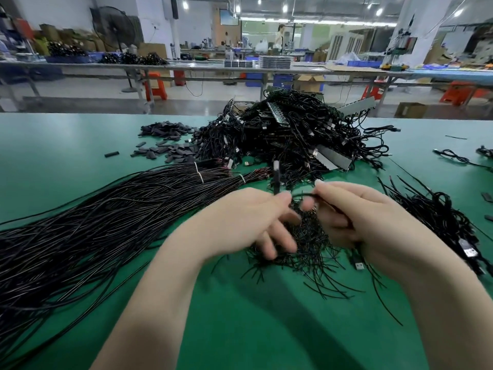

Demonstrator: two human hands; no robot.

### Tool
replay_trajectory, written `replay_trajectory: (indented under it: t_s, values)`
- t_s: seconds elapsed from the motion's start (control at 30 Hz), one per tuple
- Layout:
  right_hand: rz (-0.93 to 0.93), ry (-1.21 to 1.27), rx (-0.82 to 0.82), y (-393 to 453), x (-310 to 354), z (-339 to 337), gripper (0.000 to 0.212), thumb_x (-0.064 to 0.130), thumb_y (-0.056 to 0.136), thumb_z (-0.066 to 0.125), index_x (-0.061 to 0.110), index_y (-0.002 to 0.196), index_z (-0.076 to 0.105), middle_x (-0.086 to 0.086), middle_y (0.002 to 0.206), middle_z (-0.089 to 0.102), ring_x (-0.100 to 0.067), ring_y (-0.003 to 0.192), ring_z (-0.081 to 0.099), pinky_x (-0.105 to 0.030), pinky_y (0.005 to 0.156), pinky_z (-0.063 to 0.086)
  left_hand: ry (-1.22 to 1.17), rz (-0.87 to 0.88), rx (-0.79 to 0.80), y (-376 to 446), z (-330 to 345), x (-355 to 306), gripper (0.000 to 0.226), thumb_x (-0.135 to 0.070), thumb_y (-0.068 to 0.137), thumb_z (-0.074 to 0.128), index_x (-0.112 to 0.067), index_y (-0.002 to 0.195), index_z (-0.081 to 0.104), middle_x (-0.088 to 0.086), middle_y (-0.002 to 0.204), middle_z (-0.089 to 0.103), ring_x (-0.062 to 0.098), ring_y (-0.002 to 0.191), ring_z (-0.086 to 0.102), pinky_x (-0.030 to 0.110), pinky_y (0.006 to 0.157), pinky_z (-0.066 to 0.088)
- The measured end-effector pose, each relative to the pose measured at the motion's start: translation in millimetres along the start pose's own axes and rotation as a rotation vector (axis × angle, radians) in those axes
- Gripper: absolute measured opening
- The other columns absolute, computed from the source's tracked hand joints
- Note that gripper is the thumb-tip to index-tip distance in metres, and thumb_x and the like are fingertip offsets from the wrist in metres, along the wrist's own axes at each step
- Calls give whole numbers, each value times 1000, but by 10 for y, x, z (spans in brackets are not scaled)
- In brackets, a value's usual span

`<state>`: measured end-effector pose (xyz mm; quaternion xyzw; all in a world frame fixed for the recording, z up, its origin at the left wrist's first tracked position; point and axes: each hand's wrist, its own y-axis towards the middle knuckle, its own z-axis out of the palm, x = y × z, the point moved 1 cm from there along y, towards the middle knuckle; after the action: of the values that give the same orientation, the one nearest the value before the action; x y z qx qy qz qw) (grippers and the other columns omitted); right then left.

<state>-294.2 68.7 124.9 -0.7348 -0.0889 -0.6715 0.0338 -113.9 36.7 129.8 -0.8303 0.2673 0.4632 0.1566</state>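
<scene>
A tangled heap of cables lies on the green counter beyond the fingers, long tied wires to their left, and short wire scraps beneath them. The left hand pinches a black cable with its plug upright. The right hand pinches the same cable just beside it.

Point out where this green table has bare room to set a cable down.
Bare green table lies far left, behind the long cable bundle, and at the near edge between the forearms. Crowded: the cable heap ahead, the wire scraps under the left hand and right hand.
</scene>
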Motion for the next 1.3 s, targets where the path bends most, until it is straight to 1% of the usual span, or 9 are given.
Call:
replay_trajectory:
  t_s: [0.1, 0.2, 0.3, 0.37, 0.6, 0.83, 1.03, 1.13, 1.3]
  values:
    - [-121, 99, 141, -48, 44, 143, 24, 26, 97, 50, 22, 101, 73, 9, 56, 40, -5, 46, 29, -14, 43, 27, -373, -9, -240, 72, 22, -6, 43, -42, 106, 27, -28, 100, 68, -7, 91, 77, 7, 80, 73, 25, 70, 53]
    - [-96, 44, 226, -34, -11, 281, 23, 33, 97, 51, 18, 96, 69, 6, 56, 44, -9, 48, 35, -16, 46, 30, -849, 63, -212, 79, 31, -60, 47, -41, 105, 28, -18, 103, 70, 0, 97, 77, 11, 91, 72, 25, 83, 50]
    - [-29, -83, 191, 8, -64, 297, 30, 43, 90, 49, 25, 77, 69, 3, 57, 43, -9, 49, 31, -18, 45, 25, -1017, 57, -224, 57, 71, -94, 41, -40, 104, 35, -16, 90, 66, -7, 67, 67, 12, 72, 71, 24, 61, 43]
    - [-7, -289, 115, 32, -108, 267, 39, 53, 89, 47, 23, 71, 64, 6, 58, 44, -9, 51, 31, -19, 47, 27, -1119, 63, -237, 64, 75, -105, 35, -37, 104, 38, -16, 82, 57, -9, 53, 49, 12, 60, 62, 27, 64, 44]
    - [-131, -206, 57, 65, -176, 336, 36, 63, 73, 59, 36, 96, 60, 10, 83, 59, -10, 83, 51, -47, 88, 49, -924, 63, -110, 75, 94, -76, 37, -42, 103, 32, -19, 78, 48, -9, 54, 45, 10, 63, 62, 26, 67, 50]
    - [-119, -174, -25, 116, -241, 435, 31, 41, 91, 60, 11, 98, 58, -4, 90, 67, -13, 81, 65, -49, 88, 53, -761, 39, -160, 113, 132, -35, 44, -49, 101, 36, -23, 71, 55, -5, 64, 56, 18, 69, 52, 31, 57, 35]
    - [-162, -277, -113, 109, -232, 471, 34, 53, 86, 59, 23, 100, 54, 9, 73, 64, -14, 73, 67, -51, 80, 55, -475, 80, -322, 95, 70, 5, 45, -49, 99, 41, -28, 66, 63, -1, 72, 57, 17, 72, 53, 34, 73, 43]
    - [-187, -380, -160, 81, -211, 484, 43, 66, 75, 50, 28, 96, 49, 6, 66, 59, -9, 60, 60, -27, 63, 52, -453, 74, -367, 106, 79, 21, 46, -51, 98, 40, -30, 63, 61, -8, 74, 59, 5, 74, 55, 22, 72, 39]
    - [-168, -744, -307, 146, -240, 496, 22, 45, 97, 42, 24, 91, 43, 8, 73, 53, -16, 66, 50, -29, 55, 36, -526, 54, -353, 169, 120, 59, 49, -45, 102, 38, -32, 62, 63, -8, 91, 69, 6, 77, 56, 27, 73, 37]
